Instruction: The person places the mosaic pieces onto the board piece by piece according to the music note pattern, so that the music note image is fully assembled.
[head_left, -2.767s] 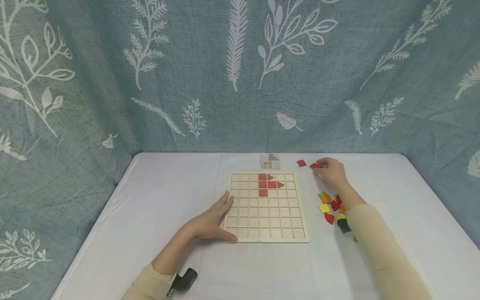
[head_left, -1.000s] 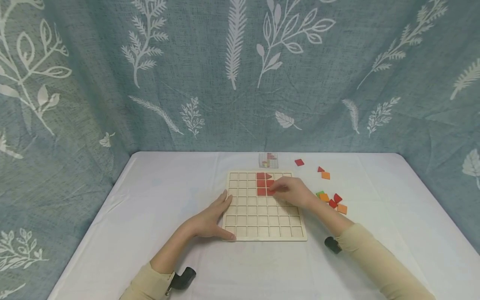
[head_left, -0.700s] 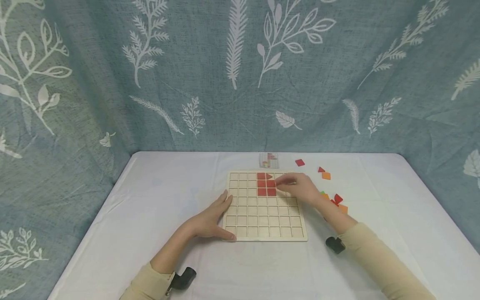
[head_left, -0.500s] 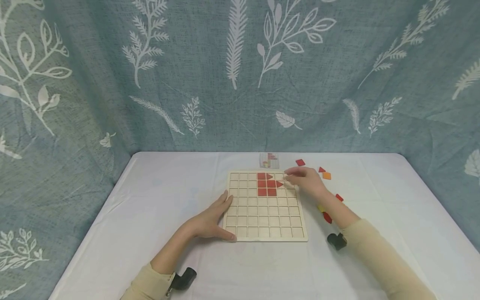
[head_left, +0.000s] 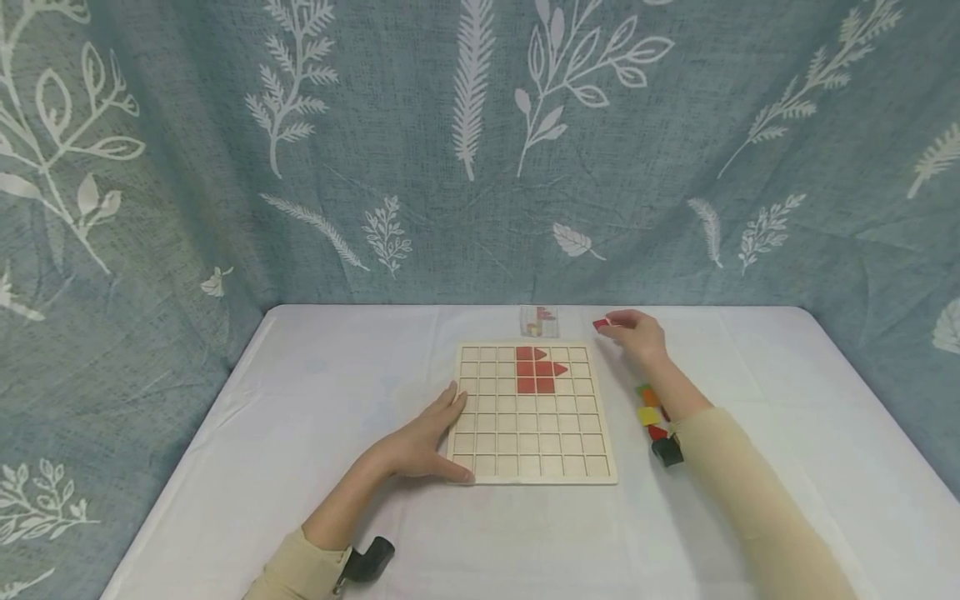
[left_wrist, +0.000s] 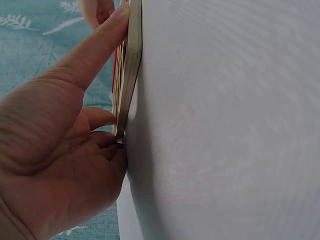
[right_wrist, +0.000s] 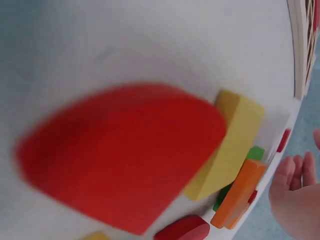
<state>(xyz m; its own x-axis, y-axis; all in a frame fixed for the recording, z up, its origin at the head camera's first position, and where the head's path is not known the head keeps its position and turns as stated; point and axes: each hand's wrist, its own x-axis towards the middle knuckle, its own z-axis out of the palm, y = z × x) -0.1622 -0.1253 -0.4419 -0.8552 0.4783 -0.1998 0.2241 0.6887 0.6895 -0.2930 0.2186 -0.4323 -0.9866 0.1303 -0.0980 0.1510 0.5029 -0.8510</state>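
Note:
A wooden grid board (head_left: 525, 483) carries a cluster of red squares (head_left: 526, 368) and red triangles (head_left: 561, 369) in its upper middle cells. My left hand (head_left: 420, 437) lies along its left side, the thumb straight at the front corner. In the left wrist view the thumb (left_wrist: 95, 57) rests on the board's edge (left_wrist: 131, 60). At the back right, my right hand (head_left: 641, 336) is at a loose red square (head_left: 601, 323), fingertips over its right part. The right wrist view shows the fingers (right_wrist: 295, 170) loosely bent, slightly apart from a small red piece (right_wrist: 283, 140).
A small picture card (head_left: 539, 322) lies behind the board. Under the right forearm are loose pieces: a yellow square (head_left: 648, 416), an orange one (head_left: 649, 397), and red ones (head_left: 657, 432). A red rounded piece (right_wrist: 125, 155) looms close in the right wrist view.
A red square now fills a third-row cell beside another. My right hand, over it one second ago, has moved off the board to the back right. The left hand has stayed put.

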